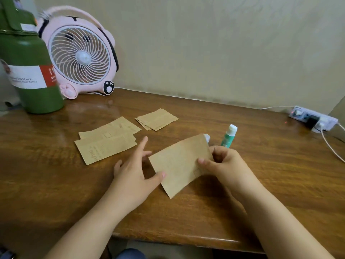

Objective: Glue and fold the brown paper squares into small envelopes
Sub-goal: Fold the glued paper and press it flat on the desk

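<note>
A brown paper piece (180, 163) is lifted and tilted over the wooden table (261, 165). My right hand (222, 163) pinches its right edge between thumb and curled fingers. My left hand (134, 169) is spread, its thumb touching the paper's lower left edge and its fingers straight. An uncapped green glue stick (228, 136) lies just behind my right hand, with its white cap (207, 137) peeking over the paper's top corner. Flat brown papers (107, 142) lie to the left. A small stack of folded envelopes (156, 119) sits farther back.
A tall green bottle (30, 71) and a pink desk fan (80, 57) stand at the back left against the wall. A power strip (313, 119) with plugs and a white cable (332, 146) lies at the back right. The table's front edge runs below my forearms.
</note>
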